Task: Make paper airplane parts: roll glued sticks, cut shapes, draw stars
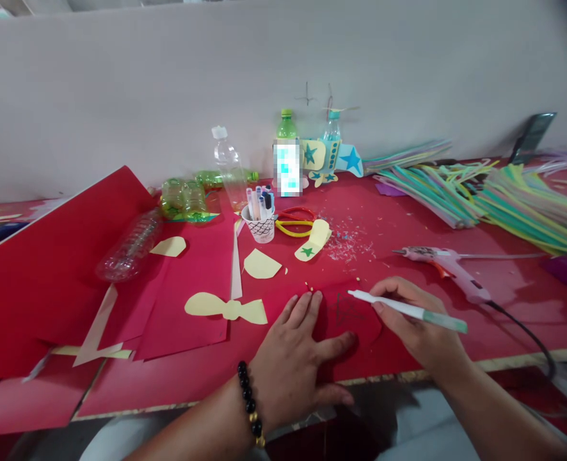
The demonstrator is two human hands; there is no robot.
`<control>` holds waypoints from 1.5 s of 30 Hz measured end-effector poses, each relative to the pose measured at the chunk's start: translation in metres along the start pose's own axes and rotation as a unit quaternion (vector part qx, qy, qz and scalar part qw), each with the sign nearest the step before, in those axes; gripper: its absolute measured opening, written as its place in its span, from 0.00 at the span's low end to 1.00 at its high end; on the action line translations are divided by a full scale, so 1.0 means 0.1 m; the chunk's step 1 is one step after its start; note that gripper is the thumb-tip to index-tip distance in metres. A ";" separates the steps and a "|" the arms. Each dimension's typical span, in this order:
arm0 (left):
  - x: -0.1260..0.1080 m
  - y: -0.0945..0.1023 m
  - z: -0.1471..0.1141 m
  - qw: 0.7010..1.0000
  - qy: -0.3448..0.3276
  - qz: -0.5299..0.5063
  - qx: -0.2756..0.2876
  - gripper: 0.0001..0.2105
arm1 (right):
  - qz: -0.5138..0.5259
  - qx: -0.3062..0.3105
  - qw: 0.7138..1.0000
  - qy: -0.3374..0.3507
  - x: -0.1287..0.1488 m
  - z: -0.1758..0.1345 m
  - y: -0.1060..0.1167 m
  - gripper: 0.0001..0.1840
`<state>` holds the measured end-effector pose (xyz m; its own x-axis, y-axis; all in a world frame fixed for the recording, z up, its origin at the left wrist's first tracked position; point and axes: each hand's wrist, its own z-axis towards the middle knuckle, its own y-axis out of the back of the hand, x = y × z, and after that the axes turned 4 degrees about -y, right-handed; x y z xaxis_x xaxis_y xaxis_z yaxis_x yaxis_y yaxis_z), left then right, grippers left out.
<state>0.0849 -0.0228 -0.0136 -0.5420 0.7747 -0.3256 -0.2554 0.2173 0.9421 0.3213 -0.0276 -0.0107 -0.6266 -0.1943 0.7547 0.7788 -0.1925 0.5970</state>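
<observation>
My left hand (297,358) lies flat with fingers spread on a sheet of red paper (331,365) at the table's front edge. Dark marker lines show on that paper to the right of my fingers. Between the fingers of my right hand (413,320) is a white marker pen (403,307) with a green rear end, its tip pointing left just above the drawn lines. Left of my left hand rests a cream propeller-shaped paper cutout (233,309). Beyond it are another cream paper piece (262,264) and a cream strip with a green star (312,242).
A paper cup of markers (259,227) stands behind, beside red-and-yellow scissors (295,223). A pink glue gun (449,266) with a cord lies right. Plastic bottles (228,160), a decorated bottle (332,147) and pipe cleaners (432,192) line the back. Red card (63,269) leans at left.
</observation>
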 end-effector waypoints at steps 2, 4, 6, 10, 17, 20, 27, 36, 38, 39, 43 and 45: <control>0.00 0.00 0.00 1.000 0.000 -0.002 -0.002 0.34 | -0.004 0.000 1.000 0.009 -0.01 -0.01 0.00 0.03; 0.01 -0.01 0.01 1.000 -0.001 -0.003 -0.003 0.34 | -0.004 -0.003 1.000 0.023 -0.01 -0.01 0.00 0.04; 0.00 -0.01 0.01 1.000 -0.004 -0.002 -0.004 0.34 | 0.003 -0.004 0.999 0.037 -0.01 -0.01 -0.01 0.04; 0.00 -0.02 0.01 1.000 -0.008 0.003 -0.005 0.34 | 0.005 -0.009 0.999 0.044 -0.01 0.00 -0.02 0.04; 0.02 -0.04 0.01 1.000 -0.006 0.001 -0.008 0.33 | -0.029 -0.015 0.999 0.005 0.00 0.00 -0.02 0.01; 0.01 -0.04 0.01 1.000 -0.010 0.002 -0.007 0.33 | -0.037 -0.007 0.999 0.008 0.03 0.01 -0.03 0.01; 0.00 -0.04 0.02 1.000 -0.013 0.012 -0.012 0.33 | -0.057 0.006 0.998 0.005 0.02 0.03 -0.06 0.02; 0.00 -0.04 0.02 1.000 -0.014 0.020 -0.011 0.33 | -0.064 0.030 0.997 -0.007 0.04 0.03 -0.06 0.03; 0.00 -0.04 0.02 1.000 -0.015 0.020 -0.011 0.33 | -0.056 0.020 0.998 -0.009 0.04 0.02 -0.05 0.04; 0.01 -0.04 0.02 1.000 -0.014 0.020 -0.011 0.33 | -0.053 0.013 0.998 -0.011 0.03 0.02 -0.05 0.04; 0.01 -0.04 0.02 1.000 -0.015 0.018 -0.010 0.33 | -0.052 0.000 0.999 -0.012 0.00 0.02 -0.06 0.03; 0.01 -0.04 0.02 1.000 -0.017 0.018 -0.011 0.33 | -0.053 0.005 0.999 -0.008 0.00 0.03 -0.07 0.04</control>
<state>0.0866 -0.0214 -0.0173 -0.5234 0.8017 -0.2887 -0.2542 0.1765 0.9509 0.3162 -0.0231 -0.0139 -0.7052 -0.1581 0.6911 0.7083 -0.2008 0.6768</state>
